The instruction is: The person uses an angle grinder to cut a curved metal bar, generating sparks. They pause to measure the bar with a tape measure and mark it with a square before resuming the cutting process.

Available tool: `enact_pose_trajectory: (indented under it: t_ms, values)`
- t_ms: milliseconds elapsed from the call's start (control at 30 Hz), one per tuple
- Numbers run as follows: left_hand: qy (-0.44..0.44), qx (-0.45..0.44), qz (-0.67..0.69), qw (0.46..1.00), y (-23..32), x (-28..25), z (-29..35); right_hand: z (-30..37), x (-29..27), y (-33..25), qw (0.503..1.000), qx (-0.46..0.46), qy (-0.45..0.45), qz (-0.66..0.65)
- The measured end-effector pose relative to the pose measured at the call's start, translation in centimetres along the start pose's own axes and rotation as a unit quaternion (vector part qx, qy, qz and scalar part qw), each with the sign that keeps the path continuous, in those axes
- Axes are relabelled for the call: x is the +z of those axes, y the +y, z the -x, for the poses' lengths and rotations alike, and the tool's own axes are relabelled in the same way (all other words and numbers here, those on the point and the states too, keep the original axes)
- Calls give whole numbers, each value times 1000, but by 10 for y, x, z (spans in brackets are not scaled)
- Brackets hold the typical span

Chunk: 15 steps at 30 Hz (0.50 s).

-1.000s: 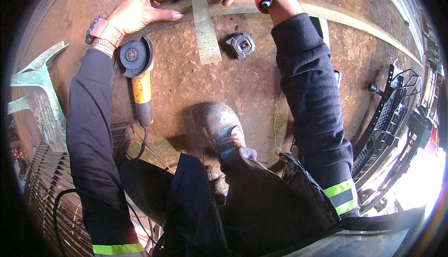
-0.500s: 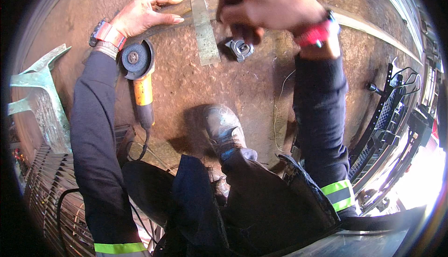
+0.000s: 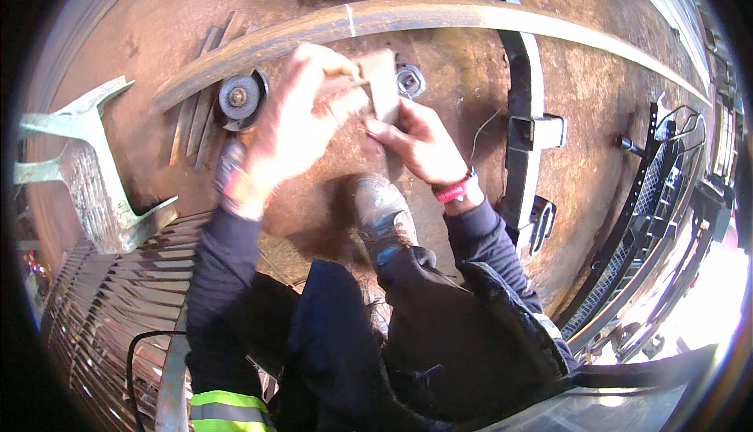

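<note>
- Plate [image 3: 383, 83] of bare metal is up in the hands, just above the middle of the frame, clear of the long bar [image 3: 423, 12] that arches across the top.
- Right hand [image 3: 427, 146] pinches its lower end between thumb and fingers. Left hand [image 3: 294, 122] is blurred and washed out by glare, its curled fingers at the plate's left side; whether they grip it, I cannot tell.
- Dropping is the likeliest mishap, I judge: the right hand has only one end, so a slip could send the plate toward the boot [image 3: 380, 208] at centre.
- Bare fingers could be nicked by a sharp edge if the metal turns in them.
- Grinder disc [image 3: 239, 98] shows just beyond the left wrist, upper left of centre; a careless sweep of that arm could shove the tool or scrape skin on it.
- Tape measure [image 3: 409, 81], close to the plate in the frame, might be knocked by the right hand.
- Half a second ago the plate lay across the bar, the left hand beside it and the right hand lifted in a blur. Now both hands are nearer centre, the bar's pale line [image 3: 351, 20] is exposed, and the left arm hides most of the grinder's body.
</note>
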<state>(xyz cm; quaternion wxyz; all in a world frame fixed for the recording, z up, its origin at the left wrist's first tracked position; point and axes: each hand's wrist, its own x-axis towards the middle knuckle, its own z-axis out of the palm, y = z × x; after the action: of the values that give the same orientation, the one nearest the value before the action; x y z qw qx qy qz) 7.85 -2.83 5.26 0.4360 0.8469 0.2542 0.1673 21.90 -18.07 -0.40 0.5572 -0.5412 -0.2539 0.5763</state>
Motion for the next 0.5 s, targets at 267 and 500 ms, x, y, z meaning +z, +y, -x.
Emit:
enact_pose_trajectory:
  t_ms: [267,500]
  values:
    - [122,-467,-350,803,-90,33,159,118,-72,92,860,99,317,386]
    - [83,-441,-221,866,-173,11,191,114,-12,34,776,-120,291,546]
